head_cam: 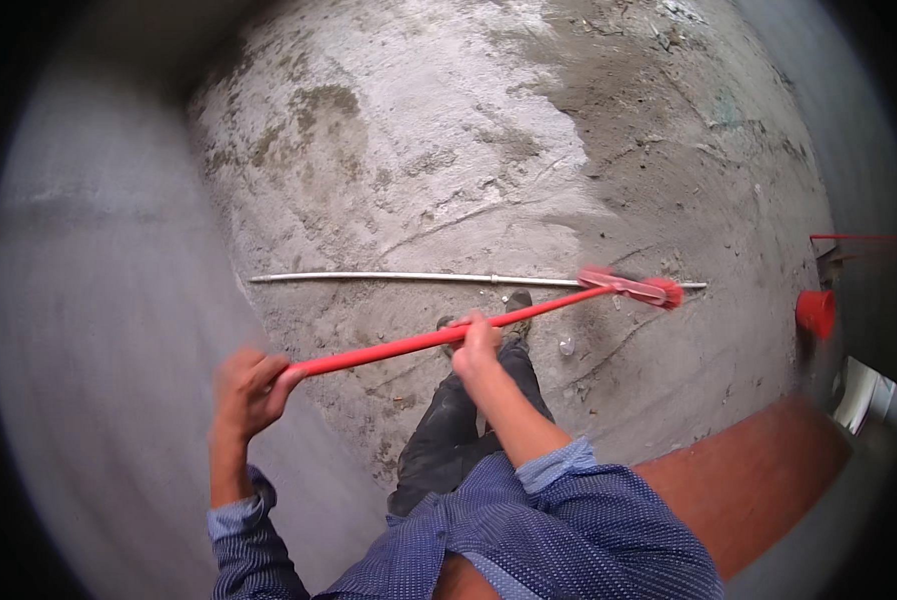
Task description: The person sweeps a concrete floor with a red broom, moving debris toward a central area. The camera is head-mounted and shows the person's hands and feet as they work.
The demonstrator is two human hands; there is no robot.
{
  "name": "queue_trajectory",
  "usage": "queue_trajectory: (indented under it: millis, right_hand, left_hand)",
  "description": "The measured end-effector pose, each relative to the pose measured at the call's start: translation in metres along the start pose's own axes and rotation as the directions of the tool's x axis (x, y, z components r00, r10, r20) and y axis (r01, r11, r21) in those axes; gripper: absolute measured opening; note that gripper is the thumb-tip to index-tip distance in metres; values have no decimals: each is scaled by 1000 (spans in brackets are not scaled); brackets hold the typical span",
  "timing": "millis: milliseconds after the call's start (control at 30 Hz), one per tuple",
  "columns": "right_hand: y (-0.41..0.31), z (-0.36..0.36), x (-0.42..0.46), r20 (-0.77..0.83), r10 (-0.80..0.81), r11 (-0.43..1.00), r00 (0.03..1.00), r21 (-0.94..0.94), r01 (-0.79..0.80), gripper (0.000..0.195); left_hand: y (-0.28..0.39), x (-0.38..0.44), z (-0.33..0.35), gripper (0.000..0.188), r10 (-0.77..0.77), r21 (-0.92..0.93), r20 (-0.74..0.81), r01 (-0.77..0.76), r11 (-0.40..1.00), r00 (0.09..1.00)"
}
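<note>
A red-handled broom [396,349] slants across in front of me, with its red bristled head [632,288] out to the right. My left hand [252,391] grips the top end of the handle at the left. Farther down the shaft, my right hand [476,346] is closed around it. The broom head overlaps the right part of a thin white pole [388,277] lying on the rough concrete floor [433,187]; whether it touches the pole I cannot tell. Both hands look slightly blurred.
A grey wall [111,300] rises close on my left. A red bucket-like container [816,313] stands at the far right. Near my right foot lies a small clear plastic piece [566,346]. A reddish-brown surface [748,480] is at lower right. Debris [670,37] lies at the top right.
</note>
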State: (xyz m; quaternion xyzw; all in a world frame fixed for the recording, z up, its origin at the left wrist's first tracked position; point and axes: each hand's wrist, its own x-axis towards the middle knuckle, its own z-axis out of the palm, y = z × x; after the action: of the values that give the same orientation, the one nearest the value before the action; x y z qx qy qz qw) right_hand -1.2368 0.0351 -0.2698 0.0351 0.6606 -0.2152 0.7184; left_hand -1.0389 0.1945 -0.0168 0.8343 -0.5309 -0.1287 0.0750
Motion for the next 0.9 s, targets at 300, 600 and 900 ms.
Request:
queue_trajectory:
  millis: [300,600,900]
  right_hand:
    - [71,95,-56,397,438,882,806,-17,-471,13]
    - [-43,-34,96,-190,-47,998,981,22,52,24]
    - [-47,-36,1,87,-27,999,996,25,25,22]
  left_hand:
    - [54,-4,-119,22,-54,365,-55,70,929,997]
    - [28,51,75,24,21,-183,240,24,983,971]
    - [39,-23,36,25,-89,-138,57,96,986,994]
